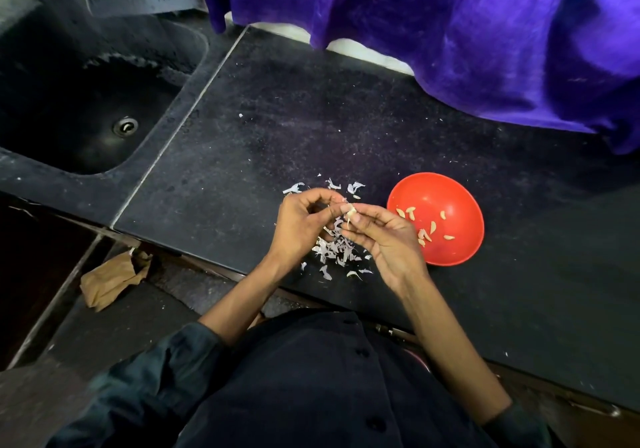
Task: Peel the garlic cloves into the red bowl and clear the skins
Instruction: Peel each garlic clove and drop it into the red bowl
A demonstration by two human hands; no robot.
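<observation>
Peeling midway: left hand (304,221) and right hand (379,236) pinch garlic clove (350,213); peeled cloves (424,228) in red bowl (446,188); skins (334,250) uncleared near counter (242,157) front edge.

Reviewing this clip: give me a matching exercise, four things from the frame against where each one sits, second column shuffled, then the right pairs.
Things:
1. garlic clove
2. peeled cloves
3. loose skins
4. brown paper bag

Places:
A. on the floor below the counter edge
B. inside the red bowl
C. pinched between the left hand and right hand
D. scattered on the dark counter under the hands

Pairs: 1-C, 2-B, 3-D, 4-A
</observation>
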